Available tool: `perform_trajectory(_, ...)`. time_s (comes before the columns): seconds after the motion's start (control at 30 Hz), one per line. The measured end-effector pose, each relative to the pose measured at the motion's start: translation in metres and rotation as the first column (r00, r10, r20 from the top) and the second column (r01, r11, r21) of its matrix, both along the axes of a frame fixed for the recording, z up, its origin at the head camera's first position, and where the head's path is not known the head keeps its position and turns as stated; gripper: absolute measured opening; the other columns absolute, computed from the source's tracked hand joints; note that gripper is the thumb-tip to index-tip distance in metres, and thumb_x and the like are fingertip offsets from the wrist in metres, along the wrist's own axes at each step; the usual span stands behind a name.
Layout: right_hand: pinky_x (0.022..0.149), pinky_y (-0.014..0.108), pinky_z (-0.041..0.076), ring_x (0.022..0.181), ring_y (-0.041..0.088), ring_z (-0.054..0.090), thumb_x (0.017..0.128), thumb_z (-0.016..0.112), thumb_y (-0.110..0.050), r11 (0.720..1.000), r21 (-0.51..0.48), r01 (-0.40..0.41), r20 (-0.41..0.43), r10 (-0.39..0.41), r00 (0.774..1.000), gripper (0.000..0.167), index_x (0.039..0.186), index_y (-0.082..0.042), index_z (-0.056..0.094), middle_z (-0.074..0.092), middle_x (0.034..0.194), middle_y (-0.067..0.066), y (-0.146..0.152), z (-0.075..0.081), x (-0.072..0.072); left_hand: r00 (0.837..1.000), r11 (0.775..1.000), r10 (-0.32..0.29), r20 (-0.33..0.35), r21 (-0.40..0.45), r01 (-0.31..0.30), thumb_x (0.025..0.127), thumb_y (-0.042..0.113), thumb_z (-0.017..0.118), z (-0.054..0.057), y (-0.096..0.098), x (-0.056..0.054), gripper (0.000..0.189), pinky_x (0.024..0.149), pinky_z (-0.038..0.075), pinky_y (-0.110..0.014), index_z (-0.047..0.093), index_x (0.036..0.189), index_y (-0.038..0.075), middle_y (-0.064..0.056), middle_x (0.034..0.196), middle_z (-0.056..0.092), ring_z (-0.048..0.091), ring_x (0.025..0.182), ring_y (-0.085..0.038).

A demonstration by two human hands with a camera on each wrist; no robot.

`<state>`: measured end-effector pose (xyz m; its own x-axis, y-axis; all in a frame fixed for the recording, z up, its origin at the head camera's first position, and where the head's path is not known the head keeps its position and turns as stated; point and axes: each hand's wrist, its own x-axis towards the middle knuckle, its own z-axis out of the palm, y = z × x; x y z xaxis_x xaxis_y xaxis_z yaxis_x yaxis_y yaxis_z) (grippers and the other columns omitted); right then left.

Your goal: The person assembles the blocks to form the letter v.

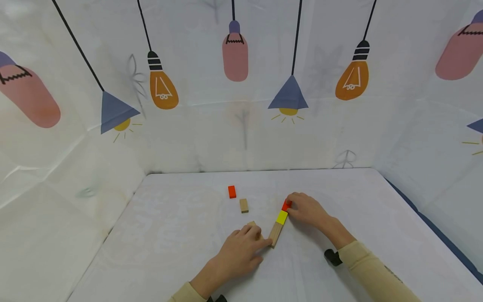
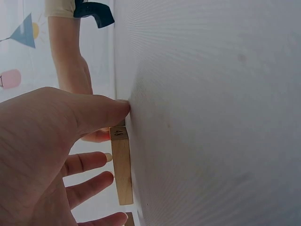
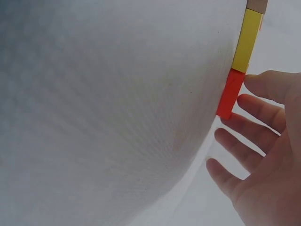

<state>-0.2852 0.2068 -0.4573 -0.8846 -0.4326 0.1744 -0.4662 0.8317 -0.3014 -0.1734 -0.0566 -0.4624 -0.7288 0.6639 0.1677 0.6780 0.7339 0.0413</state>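
Observation:
A slanted row of blocks lies on the white table: a plain wooden block (image 1: 276, 234) nearest, a yellow block (image 1: 281, 217) after it, and a red block (image 1: 285, 205) at the far end. My right hand (image 1: 307, 209) touches the red block with thumb and fingertips along its side and end. At the near end of the row, a finger of my left hand (image 1: 239, 251) touches the wooden block. Partly hidden under that hand is another wooden block (image 1: 251, 223). In the left wrist view, a wooden block (image 2: 122, 165) marked 48 stands beside loosely spread fingers.
A separate red block (image 1: 232, 192) and a small wooden block (image 1: 244, 205) lie farther back on the table (image 1: 181, 209). Behind it hangs a pale sheet (image 1: 196, 138) printed with lamps and bulbs, which also covers the sides.

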Motion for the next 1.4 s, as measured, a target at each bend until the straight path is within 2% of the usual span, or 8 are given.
perform_trajectory(0.97,0.083,0.044,0.051,0.091,0.022,0.059,0.089,0.069,-0.018,1.0,-0.004,0.002,-0.012,-0.003,1.0,0.007,0.095,-0.015,0.066,0.067,0.099,0.0,-0.0015,0.0,0.001,1.0,1.0,-0.001,0.003,0.002,0.001,0.089,0.034,0.07,0.001,-0.0005,0.0013,0.044,0.073,0.045,-0.026,0.061,0.132,0.039,0.007,0.117,0.053,0.046,0.109,-0.01)
perform_trajectory(1.1,0.086,0.045,0.052,0.095,0.023,0.061,0.089,0.069,-0.019,1.0,-0.006,0.005,-0.014,-0.005,1.0,0.008,0.096,-0.015,0.066,0.068,0.104,0.002,-0.0012,-0.0005,0.0009,1.0,1.0,0.0,-0.003,0.006,0.0,0.089,0.033,0.07,0.0002,-0.0005,0.0008,0.044,0.072,0.045,-0.026,0.061,0.132,0.039,0.007,0.116,0.053,0.046,0.109,-0.01)
perform_trajectory(1.23,0.089,0.047,0.052,0.1,0.026,0.062,0.089,0.068,-0.018,1.0,-0.016,-0.001,-0.001,0.001,1.0,0.011,0.099,-0.013,0.067,0.068,0.109,0.005,-0.0005,0.0006,0.0004,1.0,1.0,-0.002,-0.011,0.012,0.002,0.089,0.032,0.07,0.0,-0.0005,0.0003,0.043,0.072,0.045,-0.026,0.062,0.131,0.039,0.007,0.115,0.053,0.046,0.108,-0.01)
perform_trajectory(1.4,0.097,0.05,0.05,0.107,0.028,0.061,0.09,0.067,-0.017,0.999,-0.03,0.011,0.061,-0.01,0.998,0.027,0.115,-0.008,0.066,0.067,0.117,0.009,0.0017,0.0052,-0.0022,1.0,1.0,0.0,0.011,0.006,0.0,0.089,0.034,0.07,0.0003,-0.0002,-0.0001,0.043,0.074,0.046,-0.027,0.062,0.131,0.039,0.007,0.116,0.053,0.046,0.108,-0.01)
